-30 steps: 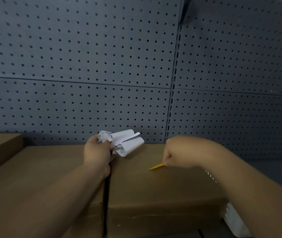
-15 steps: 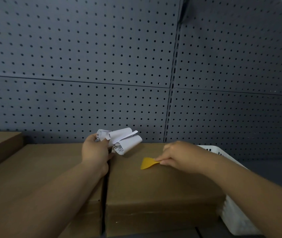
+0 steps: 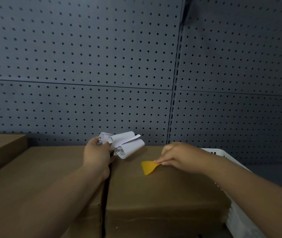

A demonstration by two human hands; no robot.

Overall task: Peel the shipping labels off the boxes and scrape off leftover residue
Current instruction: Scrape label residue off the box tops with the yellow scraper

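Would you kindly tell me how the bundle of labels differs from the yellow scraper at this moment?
The labels are white, printed and curled; the scraper is plain yellow and flat. The left hand grips the labels, the right hand pinches the scraper's narrow end. The labels stick upward, while the scraper's wide edge seems to lie on the box. Each is held in one hand.
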